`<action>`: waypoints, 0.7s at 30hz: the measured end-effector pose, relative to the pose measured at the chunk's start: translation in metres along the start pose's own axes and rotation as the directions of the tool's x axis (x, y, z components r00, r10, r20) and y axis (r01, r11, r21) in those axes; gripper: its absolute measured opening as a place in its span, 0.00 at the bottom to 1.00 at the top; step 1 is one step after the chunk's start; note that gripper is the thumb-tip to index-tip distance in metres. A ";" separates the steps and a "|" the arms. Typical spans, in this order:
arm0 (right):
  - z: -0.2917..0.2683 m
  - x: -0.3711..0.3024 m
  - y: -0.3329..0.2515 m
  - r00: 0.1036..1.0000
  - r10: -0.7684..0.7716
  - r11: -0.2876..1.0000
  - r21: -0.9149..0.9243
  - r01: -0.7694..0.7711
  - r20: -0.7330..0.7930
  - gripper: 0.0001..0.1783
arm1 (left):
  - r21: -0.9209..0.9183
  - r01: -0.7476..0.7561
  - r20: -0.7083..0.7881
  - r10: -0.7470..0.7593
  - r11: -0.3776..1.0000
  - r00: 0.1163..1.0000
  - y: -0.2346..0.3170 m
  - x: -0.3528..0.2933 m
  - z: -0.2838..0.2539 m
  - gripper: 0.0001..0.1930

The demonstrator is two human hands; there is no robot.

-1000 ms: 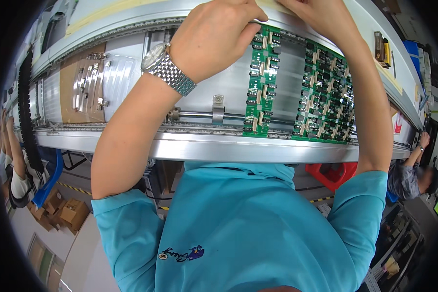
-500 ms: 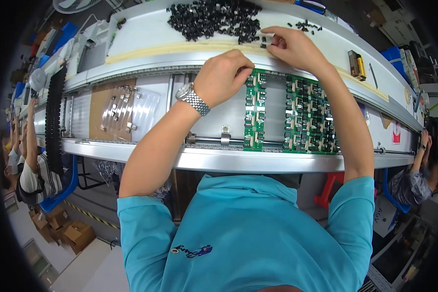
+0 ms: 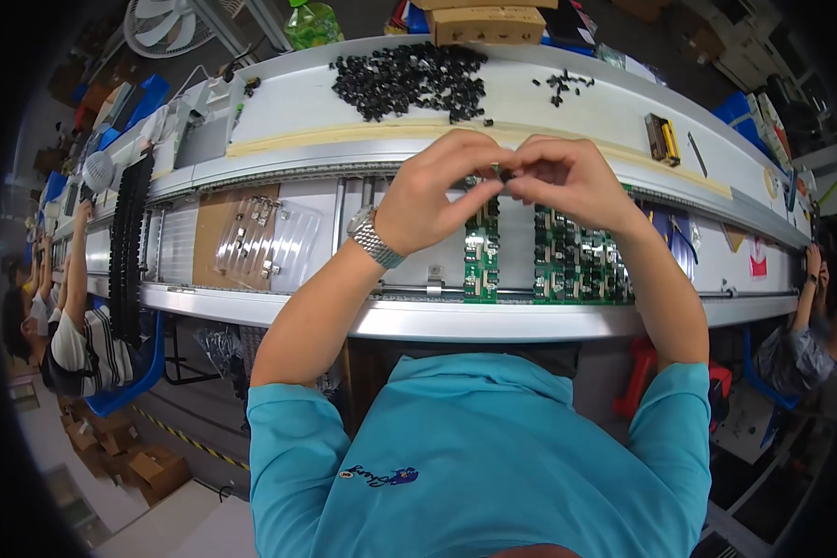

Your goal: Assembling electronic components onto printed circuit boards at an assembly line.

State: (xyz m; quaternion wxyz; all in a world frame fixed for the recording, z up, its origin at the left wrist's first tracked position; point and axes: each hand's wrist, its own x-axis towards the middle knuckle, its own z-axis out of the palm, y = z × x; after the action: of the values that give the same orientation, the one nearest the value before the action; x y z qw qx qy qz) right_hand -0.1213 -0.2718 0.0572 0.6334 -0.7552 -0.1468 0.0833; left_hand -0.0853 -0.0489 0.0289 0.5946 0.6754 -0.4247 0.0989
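My left hand, with a metal-banded watch on its wrist, meets my right hand over the rail line. Between their pinched fingertips is a small black electronic component, partly covered by the fingers. Just below the hands, a narrow green circuit board strip lies across the rails. To its right sits a wider group of green circuit boards carrying black parts, partly covered by my right forearm. A large pile of loose black components lies on the white shelf beyond.
A smaller scatter of black parts and a yellow-black box lie on the shelf's right side. Clear plastic trays rest left of my left arm. Pliers lie beyond my right forearm. Other people work at both ends.
My right hand has come back from the shelf beside the pile to meet my left hand. My left hand has left the narrow board's far end. The view has tilted, showing more beyond the shelf.
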 end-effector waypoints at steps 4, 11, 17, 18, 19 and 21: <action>0.005 -0.027 0.006 0.999 0.040 0.990 0.135 -0.042 0.011 0.11 | 0.040 -0.067 0.241 0.056 0.997 0.969 0.001 -0.007 -0.004 0.14; 0.017 -0.042 0.014 0.932 -0.334 0.881 -0.396 0.257 -0.138 0.14 | -0.277 0.479 0.212 -0.433 0.833 0.876 0.015 -0.010 0.011 0.15; 0.027 -0.044 0.011 0.888 -0.452 0.659 -0.703 0.267 -0.086 0.16 | -0.350 0.735 0.318 -0.664 0.581 0.677 0.009 -0.013 0.014 0.14; 0.027 -0.043 0.010 0.895 -0.428 0.729 -0.635 0.256 -0.129 0.16 | -0.374 0.718 0.287 -0.663 0.587 0.691 0.009 -0.013 0.014 0.13; 0.028 -0.043 0.010 0.900 -0.401 0.790 -0.561 0.246 -0.170 0.15 | -0.398 0.700 0.255 -0.661 0.594 0.706 0.010 -0.013 0.014 0.12; 0.028 -0.043 0.012 0.905 -0.371 0.845 -0.481 0.235 -0.210 0.15 | -0.418 0.680 0.222 -0.659 0.602 0.719 0.011 -0.010 0.012 0.11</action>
State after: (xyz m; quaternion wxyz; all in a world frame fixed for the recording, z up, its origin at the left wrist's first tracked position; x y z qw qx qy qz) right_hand -0.1692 -0.2618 0.0378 0.4637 -0.8501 -0.1845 -0.1681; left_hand -0.1040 -0.0543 0.0273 0.7236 0.6209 -0.1647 -0.2525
